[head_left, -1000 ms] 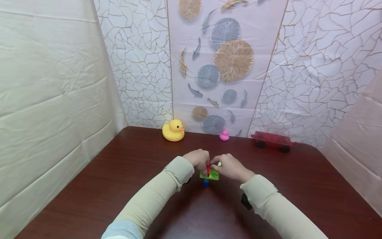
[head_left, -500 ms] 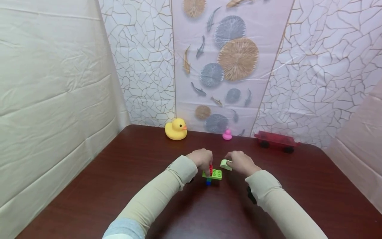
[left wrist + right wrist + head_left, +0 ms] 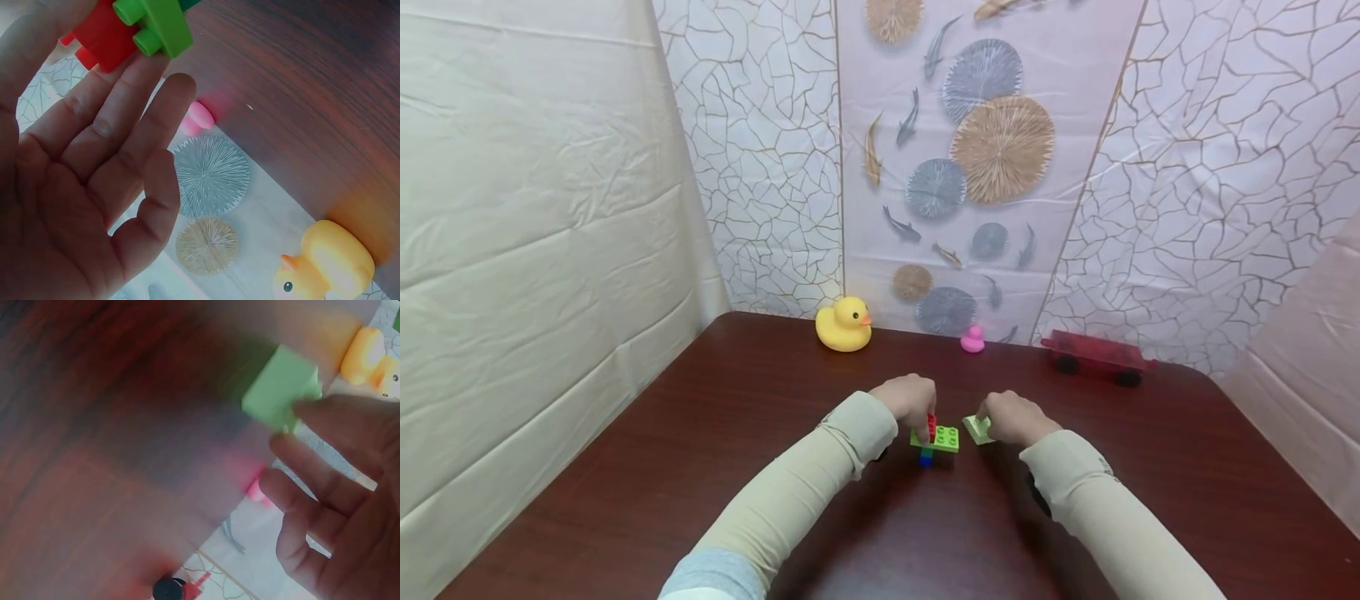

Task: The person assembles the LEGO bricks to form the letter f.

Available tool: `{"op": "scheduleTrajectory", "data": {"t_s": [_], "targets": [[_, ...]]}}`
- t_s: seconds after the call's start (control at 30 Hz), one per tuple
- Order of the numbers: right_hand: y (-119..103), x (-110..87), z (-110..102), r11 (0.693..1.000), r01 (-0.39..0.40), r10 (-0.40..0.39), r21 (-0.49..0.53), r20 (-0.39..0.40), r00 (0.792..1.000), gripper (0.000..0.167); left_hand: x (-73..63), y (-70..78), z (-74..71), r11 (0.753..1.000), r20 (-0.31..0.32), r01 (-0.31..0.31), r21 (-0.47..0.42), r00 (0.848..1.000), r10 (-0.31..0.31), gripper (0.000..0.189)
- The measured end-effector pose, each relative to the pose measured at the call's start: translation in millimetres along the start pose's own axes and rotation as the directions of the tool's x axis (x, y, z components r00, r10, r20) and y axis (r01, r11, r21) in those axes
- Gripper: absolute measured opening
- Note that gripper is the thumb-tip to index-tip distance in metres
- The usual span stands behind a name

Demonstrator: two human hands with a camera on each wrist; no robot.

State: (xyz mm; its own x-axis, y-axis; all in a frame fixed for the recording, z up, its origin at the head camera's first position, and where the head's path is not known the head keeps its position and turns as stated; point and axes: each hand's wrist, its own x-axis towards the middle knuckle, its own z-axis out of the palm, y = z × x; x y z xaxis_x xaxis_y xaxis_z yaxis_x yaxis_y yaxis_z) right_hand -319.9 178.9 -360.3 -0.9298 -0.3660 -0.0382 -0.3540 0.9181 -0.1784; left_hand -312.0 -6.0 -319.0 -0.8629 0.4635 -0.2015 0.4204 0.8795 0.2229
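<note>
My left hand (image 3: pixel 910 400) grips a small toy brick build from above. The build has a red brick (image 3: pixel 932 428) on top of a lime green studded brick (image 3: pixel 946 439), with a blue brick (image 3: pixel 927 459) lowest. In the left wrist view the thumb and fingers lie along the red brick (image 3: pixel 109 37), next to the green one (image 3: pixel 164 28), while the other fingers spread loosely. To the right of the build, my right hand (image 3: pixel 1017 418) pinches a pale green toy block (image 3: pixel 976 430). That block (image 3: pixel 281 387) shows blurred at the fingertips in the right wrist view.
Along the back of the brown table (image 3: pixel 715 417) stand a yellow duck (image 3: pixel 844 324), a small pink duck (image 3: pixel 973 340) and a red wheeled toy wagon (image 3: pixel 1097 357). Patterned cloth (image 3: pixel 760 167) hangs right behind them. A pale cloth (image 3: pixel 550 208) lines the left side.
My right hand has moved right, away from the brick build, with the pale green block, which has turned over in the fingers. My left hand keeps its grip on the build.
</note>
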Motion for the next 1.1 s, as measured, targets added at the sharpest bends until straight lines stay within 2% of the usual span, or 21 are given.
{"op": "scheduleTrajectory", "data": {"t_s": [0.17, 0.3, 0.43, 0.53, 0.63, 0.77, 0.87, 1.1], "targets": [[-3, -2.9, -3, 0.999, -0.053, 0.052, 0.002, 0.036, 0.998, 0.009, -0.4, 0.0, -0.4, 1.000, 0.000, 0.003, -0.004, 1.000, -0.003, 0.024], [-6, -5.1, -1, 0.993, -0.109, 0.111, -0.043, 0.056, 0.992, 0.023, -1.0, 0.2, 0.0, 1.000, -0.004, 0.006, -0.007, 1.000, -0.006, 0.024], [-9, -8.7, -1, 0.988, -0.127, 0.134, -0.086, 0.083, 0.988, 0.026, -0.7, -0.2, 0.7, 1.000, 0.004, 0.014, -0.021, 1.000, -0.014, 0.024], [-7, -10.8, -3, 0.987, -0.123, 0.131, -0.102, 0.070, 0.989, 0.028, -1.3, 0.2, 1.4, 0.999, 0.011, 0.016, -0.028, 1.000, -0.016, 0.024], [-4, -11.9, -7, 0.993, -0.111, 0.114, -0.042, 0.074, 0.991, 0.023, -1.6, 0.6, 1.5, 1.000, 0.009, 0.013, -0.025, 1.000, -0.012, 0.025], [0, -15.2, -8, 0.997, -0.073, 0.069, 0.026, 0.127, 0.989, 0.020, -1.3, 1.1, 0.7, 1.000, 0.004, 0.013, -0.022, 1.000, -0.013, 0.026], [3, -18.4, -5, 0.999, -0.033, 0.033, -0.003, 0.139, 0.990, 0.026, -0.8, 1.4, 0.0, 1.000, 0.003, 0.016, -0.022, 1.000, -0.016, 0.026], [3, -16.4, -4, 0.999, -0.032, 0.032, -0.002, 0.130, 0.991, 0.016, -0.5, 0.2, 0.1, 1.000, -0.004, 0.006, -0.007, 1.000, -0.006, 0.026]]}}
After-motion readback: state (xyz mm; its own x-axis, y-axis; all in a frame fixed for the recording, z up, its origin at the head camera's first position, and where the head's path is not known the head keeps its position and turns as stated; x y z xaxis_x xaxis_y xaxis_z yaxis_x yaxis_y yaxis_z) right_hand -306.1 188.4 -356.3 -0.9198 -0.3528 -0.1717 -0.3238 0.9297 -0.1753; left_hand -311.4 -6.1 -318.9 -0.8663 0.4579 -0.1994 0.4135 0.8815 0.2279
